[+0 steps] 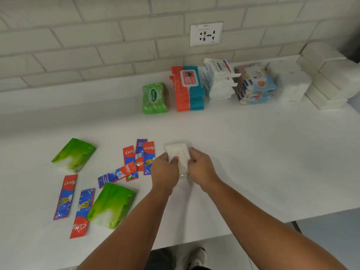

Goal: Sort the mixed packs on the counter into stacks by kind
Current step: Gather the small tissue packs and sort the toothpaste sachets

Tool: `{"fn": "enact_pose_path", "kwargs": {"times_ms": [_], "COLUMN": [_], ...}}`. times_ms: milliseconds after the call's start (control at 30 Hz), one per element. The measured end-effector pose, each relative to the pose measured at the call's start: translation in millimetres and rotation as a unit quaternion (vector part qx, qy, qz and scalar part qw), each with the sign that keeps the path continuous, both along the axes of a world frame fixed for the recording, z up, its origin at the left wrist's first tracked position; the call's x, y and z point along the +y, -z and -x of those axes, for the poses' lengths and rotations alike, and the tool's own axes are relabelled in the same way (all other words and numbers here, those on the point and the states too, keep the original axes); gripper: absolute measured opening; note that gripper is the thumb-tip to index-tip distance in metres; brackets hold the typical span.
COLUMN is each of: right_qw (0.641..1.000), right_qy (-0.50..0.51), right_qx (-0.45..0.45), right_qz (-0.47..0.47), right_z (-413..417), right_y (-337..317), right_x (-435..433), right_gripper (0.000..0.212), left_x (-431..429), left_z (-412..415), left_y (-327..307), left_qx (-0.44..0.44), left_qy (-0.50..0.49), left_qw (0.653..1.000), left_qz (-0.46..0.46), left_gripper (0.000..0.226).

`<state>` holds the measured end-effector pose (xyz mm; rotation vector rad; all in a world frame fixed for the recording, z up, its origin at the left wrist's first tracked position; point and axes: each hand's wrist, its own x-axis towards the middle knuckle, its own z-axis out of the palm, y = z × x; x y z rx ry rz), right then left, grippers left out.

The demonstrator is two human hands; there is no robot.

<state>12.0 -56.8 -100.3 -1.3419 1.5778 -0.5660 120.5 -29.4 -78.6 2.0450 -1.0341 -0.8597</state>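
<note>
You had your left hand (165,168) and right hand (200,166) both clamped on a white tissue pack (180,152) just right of the loose toothpaste sachets (139,158) on the desk (253,152), likely squaring it for stacking.

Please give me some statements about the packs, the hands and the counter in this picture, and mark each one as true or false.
1. Both hands hold the white pack. True: the left hand and the right hand grip it from either side.
2. The green Sanicare pack lies at the counter's front edge. False: it stands near the wall, left of the orange and teal stack.
3. Two loose green packs lie on the left of the counter. True: one farther back, one nearer.
4. The toothpaste sachets are in one neat stack. False: they lie scattered.
5. A wall socket is above the stacks. True.
</note>
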Motion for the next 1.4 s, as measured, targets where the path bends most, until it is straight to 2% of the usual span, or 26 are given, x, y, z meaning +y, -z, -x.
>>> {"fn": "enact_pose_path", "kwargs": {"times_ms": [133,367,567,767,933,1133,1233,1400], "right_qw": [1.000,0.997,0.992,0.988,0.986,0.989,0.987,0.988], "right_qy": [-0.008,-0.030,-0.052,-0.063,-0.077,-0.073,-0.038,0.018], "right_qx": [-0.019,-0.062,-0.112,-0.142,-0.149,-0.130,-0.154,-0.139], "right_qz": [0.003,-0.015,-0.026,-0.015,-0.004,0.015,0.020,0.061], "right_z": [-12.4,-47.2,-93.0,-138.8,-170.8,-210.8,-225.7,-259.2], "right_y": [-1.9,-11.7,-12.2,-1.3,3.6,10.4,6.8,6.0], "right_x": [-38.1,-89.5,-117.4,-134.9,-143.0,-155.8,-160.8,-172.8], "right_gripper": [0.053,0.043,0.052,0.054,0.053,0.052,0.041,0.053], "left_x": [-32.4,-82.8,-104.0,-118.2,-129.1,-151.8,-162.3,-180.6], "left_z": [-10.1,-47.5,-95.0,-139.8,-175.2,-212.6,-224.6,-239.2], "left_y": [-5.9,1.6,7.1,15.6,26.4,37.1,37.4,37.7], "left_qx": [0.003,-0.023,-0.070,-0.066,-0.040,0.020,0.071,0.112], "left_qy": [-0.012,-0.035,-0.051,-0.063,-0.081,-0.049,-0.043,-0.024], "left_qw": [1.000,0.999,0.996,0.996,0.995,0.994,0.988,0.980], "left_qz": [-0.013,-0.029,-0.009,0.017,0.033,0.093,0.131,0.162], "left_gripper": [0.027,0.031,0.031,0.036,0.038,0.032,0.037,0.034]}}
